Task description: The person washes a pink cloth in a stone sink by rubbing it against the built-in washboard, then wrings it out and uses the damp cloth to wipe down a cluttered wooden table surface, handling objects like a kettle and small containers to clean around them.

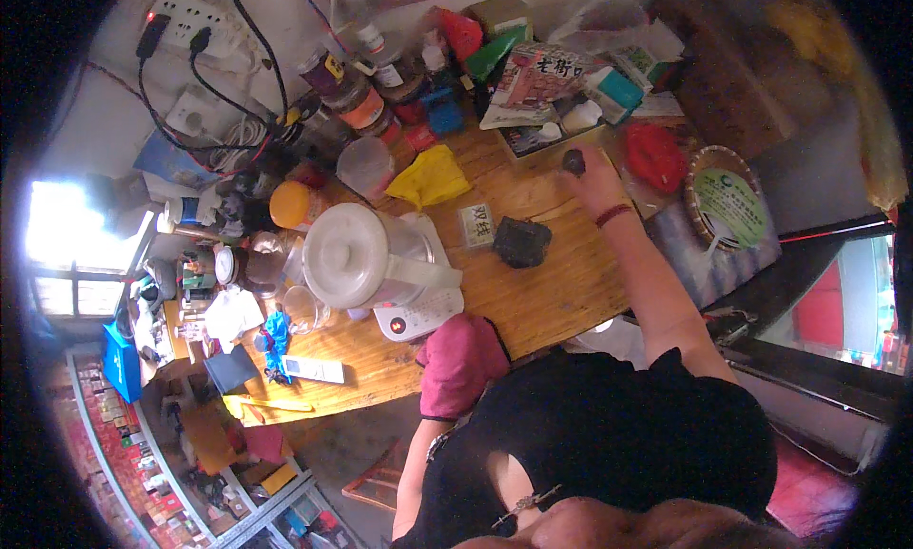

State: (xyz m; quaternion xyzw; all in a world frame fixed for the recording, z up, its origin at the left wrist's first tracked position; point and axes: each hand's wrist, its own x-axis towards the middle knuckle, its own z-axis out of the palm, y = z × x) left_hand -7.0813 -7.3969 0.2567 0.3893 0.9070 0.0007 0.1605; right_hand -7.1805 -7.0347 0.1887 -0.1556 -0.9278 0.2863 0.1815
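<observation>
Reaching over the right side of the wooden table [561, 283], my right hand [597, 183] pinches a small dark round piece [573, 161]; its exact kind is unclear. A red band circles that wrist. My left arm comes up from the lower edge to a maroon cloth or mitt [461, 364] at the table's front edge, which hides the left hand's fingers. Beside it stands a clear kettle [347, 254] with a whitish lid, on a white base with a control panel [418, 316]. Between the hands lie a dark angular lump [522, 242] and a small printed packet [477, 226].
Jars and bottles [361, 107] crowd the back. A yellow cloth or bag [430, 176] lies before them. To the right are a red plastic bag [654, 157] and a round woven basket [699, 169]. A white handheld device [314, 369] lies near the left edge. Cords hang from a power strip [200, 21].
</observation>
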